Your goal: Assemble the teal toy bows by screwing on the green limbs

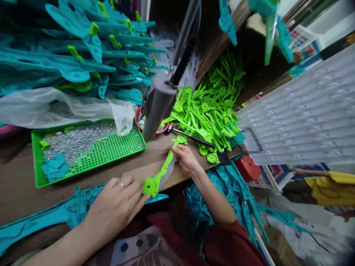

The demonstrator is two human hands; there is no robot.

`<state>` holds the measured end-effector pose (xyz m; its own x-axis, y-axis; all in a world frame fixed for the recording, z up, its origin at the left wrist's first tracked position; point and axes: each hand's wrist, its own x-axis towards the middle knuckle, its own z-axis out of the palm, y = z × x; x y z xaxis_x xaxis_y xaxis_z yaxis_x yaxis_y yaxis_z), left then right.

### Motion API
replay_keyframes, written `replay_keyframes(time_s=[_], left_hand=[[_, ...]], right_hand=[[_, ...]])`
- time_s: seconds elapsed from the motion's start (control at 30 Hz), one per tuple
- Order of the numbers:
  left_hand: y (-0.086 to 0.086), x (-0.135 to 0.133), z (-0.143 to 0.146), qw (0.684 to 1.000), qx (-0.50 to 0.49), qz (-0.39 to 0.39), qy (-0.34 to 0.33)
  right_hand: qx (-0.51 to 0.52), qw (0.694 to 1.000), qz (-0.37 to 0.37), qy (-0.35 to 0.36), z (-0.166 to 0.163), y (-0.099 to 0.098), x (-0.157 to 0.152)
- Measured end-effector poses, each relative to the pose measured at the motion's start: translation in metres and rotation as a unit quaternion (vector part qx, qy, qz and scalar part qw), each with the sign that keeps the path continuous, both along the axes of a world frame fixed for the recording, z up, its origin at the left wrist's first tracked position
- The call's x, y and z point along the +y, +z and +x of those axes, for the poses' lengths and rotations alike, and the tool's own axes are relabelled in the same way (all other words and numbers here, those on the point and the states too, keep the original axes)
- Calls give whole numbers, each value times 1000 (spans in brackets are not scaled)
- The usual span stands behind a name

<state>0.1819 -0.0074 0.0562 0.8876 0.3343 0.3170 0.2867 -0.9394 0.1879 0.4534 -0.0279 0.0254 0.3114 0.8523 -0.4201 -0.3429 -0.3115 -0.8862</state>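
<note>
A long lime-green plastic part (pixel 165 168) with a round disc at its near end lies slantwise between my hands, over the table edge. A translucent pale strip (pixel 168 175) runs along its right side. My left hand (pixel 119 195) is closed at the disc end, thumb and forefinger against it. Near the far end, my right hand (pixel 185 158) pinches the same part between thumb and fingers. A turquoise plastic piece (pixel 36 218) lies partly under my left hand and forearm. Just beyond my right hand rests a hammer (pixel 194 138) with a dark handle.
A green perforated tray (pixel 116 144) holds small metal pieces and turquoise bits. Behind it are stacked turquoise parts (pixel 74 74). A grey metal post (pixel 158 107) stands by a red bowl (pixel 138 115). Lime-green parts (pixel 210 114) are heaped behind the hammer; turquoise parts (pixel 230 195) lie below right.
</note>
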Motion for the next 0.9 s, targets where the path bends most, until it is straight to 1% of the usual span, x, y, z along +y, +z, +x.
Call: replay_keyframes(time_s=[0.07,0.13,0.2,0.23,0.27,0.3,0.47,0.53,0.6,0.67,0.73,0.8,0.83,0.9], left_hand=[[8,8,24,995,37,-67,56],[11,17,48,972,105,-187,95],[10,25,64,927,168,-321,95],[8,28,69,904,187,-375,89],[6,31,72,886,193,-414,83],[4,32,73,875,189,-439,77],[-8,34,70,868,151,-469,63],[-11,36,66,869,155,-467,52],[-13,40,60,874,169,-455,29],[-14,45,52,875,186,-447,10],[-15,49,44,867,196,-458,14],[-14,53,38,852,204,-482,24],[-13,55,37,844,211,-493,24],[-10,59,36,829,229,-509,25]], right_hand=[[2,1000,8,2,-1,-1,1],[1,1000,19,3,-1,-2,1],[-3,999,32,-1,-1,-2,0],[-6,999,38,-4,-1,-2,-1],[-8,999,43,-8,0,-3,-1],[-11,999,48,-13,1,-4,-1],[-24,996,69,-60,3,-16,7],[-32,993,77,-82,2,-21,11],[-39,991,83,-98,1,-25,13],[-42,990,86,-104,0,-24,13],[-45,989,87,-107,-1,-20,10],[-44,991,87,-91,-4,-14,3],[-40,994,83,-62,-6,-10,-2],[-19,998,57,34,-13,-6,-14]])
